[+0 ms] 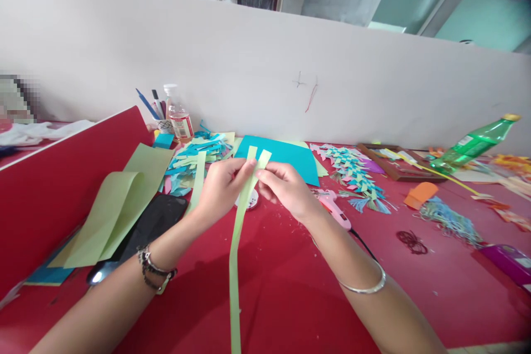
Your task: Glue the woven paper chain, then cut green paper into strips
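Observation:
Both my hands meet above the red table, pinching light green paper strips. My left hand (224,180) is closed on a long green paper strip (234,265) that hangs down toward the near edge. Its upper part makes a V, with two ends rising above the fingers. My right hand (286,185) grips the right-hand end of the V; whether this is one folded strip or two, I cannot tell. Another green strip (200,174) stands out just left of my left hand. Behind the hands lies a blue paper sheet (282,157), and a small white round thing (251,199) is partly hidden beneath them.
Left are a heap of cut strips (186,160), folded green paper (108,215), a black phone (153,227), a bottle (181,116) and a pen cup (165,124). Right are a pink glue gun (334,209), woven paper pieces (352,171), a green bottle (473,146) and blue threads (450,220).

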Tool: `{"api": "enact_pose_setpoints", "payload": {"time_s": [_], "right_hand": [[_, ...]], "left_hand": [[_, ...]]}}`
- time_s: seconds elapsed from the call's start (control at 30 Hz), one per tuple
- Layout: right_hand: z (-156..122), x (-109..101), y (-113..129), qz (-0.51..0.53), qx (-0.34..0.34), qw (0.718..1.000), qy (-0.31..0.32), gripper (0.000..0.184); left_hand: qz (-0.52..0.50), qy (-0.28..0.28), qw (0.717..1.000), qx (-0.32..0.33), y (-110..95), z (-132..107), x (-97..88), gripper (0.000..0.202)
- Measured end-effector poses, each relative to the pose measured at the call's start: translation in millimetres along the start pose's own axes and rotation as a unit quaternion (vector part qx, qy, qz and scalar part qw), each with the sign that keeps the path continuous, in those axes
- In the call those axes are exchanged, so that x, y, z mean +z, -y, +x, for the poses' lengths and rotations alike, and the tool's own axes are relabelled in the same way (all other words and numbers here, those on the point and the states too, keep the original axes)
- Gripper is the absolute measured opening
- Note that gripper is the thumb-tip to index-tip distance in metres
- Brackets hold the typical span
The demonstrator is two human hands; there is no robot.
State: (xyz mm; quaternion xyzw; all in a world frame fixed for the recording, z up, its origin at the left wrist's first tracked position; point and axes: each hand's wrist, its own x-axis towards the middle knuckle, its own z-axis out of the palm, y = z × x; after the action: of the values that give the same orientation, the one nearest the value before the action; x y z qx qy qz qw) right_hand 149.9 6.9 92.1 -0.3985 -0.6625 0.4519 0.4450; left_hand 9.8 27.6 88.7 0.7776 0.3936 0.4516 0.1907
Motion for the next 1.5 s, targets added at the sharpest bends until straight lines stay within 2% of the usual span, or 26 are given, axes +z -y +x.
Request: {"api": "enact_pose_setpoints", "payload": {"time_s": [0.07,0.13,0.27,0.33,0.43,0.6,0.73,0.87,1.0,1.07,1.23,1.43,1.5], "right_hand": [[1,1,-2,0.024,0.007,1.000,-0.010,0.031],[2,2,-4,0.037,0.005,0.999,-0.029,0.031],[4,-1,-6,0.052,-0.015,0.995,-0.086,0.031],[4,-3,-6,0.052,-0.014,0.993,-0.104,0.029],[4,-4,-3,0.039,-0.007,0.993,-0.108,0.029],[1,-1,3,-0.005,-0.028,0.999,-0.032,0.029],[0,1,2,-0.013,-0.026,0.999,-0.042,0.028],[1,0,0,-0.004,-0.026,0.998,-0.056,0.027],[2,-1,1,0.020,-0.041,0.994,-0.101,0.029],[2,-2,2,0.017,-0.037,0.994,-0.104,0.029],[1,-1,6,-0.014,-0.040,0.998,-0.048,0.027],[0,0,2,-0.021,-0.033,0.997,-0.067,0.029],[1,-1,1,-0.011,-0.032,0.996,-0.085,0.029]], "left_hand": [[-0.014,-0.014,0.999,-0.027,1,1,-0.9,0.038],[-0.039,-0.002,0.998,-0.042,2,3,-1.4,0.038],[-0.088,0.089,0.992,-0.031,1,3,1.4,0.039],[-0.086,0.104,0.990,-0.028,-1,2,3.4,0.041],[-0.072,0.090,0.993,-0.036,-1,-1,4.9,0.044],[-0.059,0.068,0.995,-0.038,3,-2,5.9,0.049],[-0.048,0.046,0.997,-0.036,5,-2,7.8,0.048],[-0.083,0.018,0.994,-0.069,4,-1,8.1,0.048],[-0.155,0.115,0.979,-0.058,3,0,7.7,0.046],[-0.156,0.136,0.977,-0.058,2,-1,7.6,0.046],[-0.104,0.094,0.989,-0.048,2,-3,8.2,0.047],[-0.107,0.046,0.990,-0.084,2,-2,8.4,0.048],[-0.127,0.054,0.987,-0.087,2,-1,7.7,0.047]]}}
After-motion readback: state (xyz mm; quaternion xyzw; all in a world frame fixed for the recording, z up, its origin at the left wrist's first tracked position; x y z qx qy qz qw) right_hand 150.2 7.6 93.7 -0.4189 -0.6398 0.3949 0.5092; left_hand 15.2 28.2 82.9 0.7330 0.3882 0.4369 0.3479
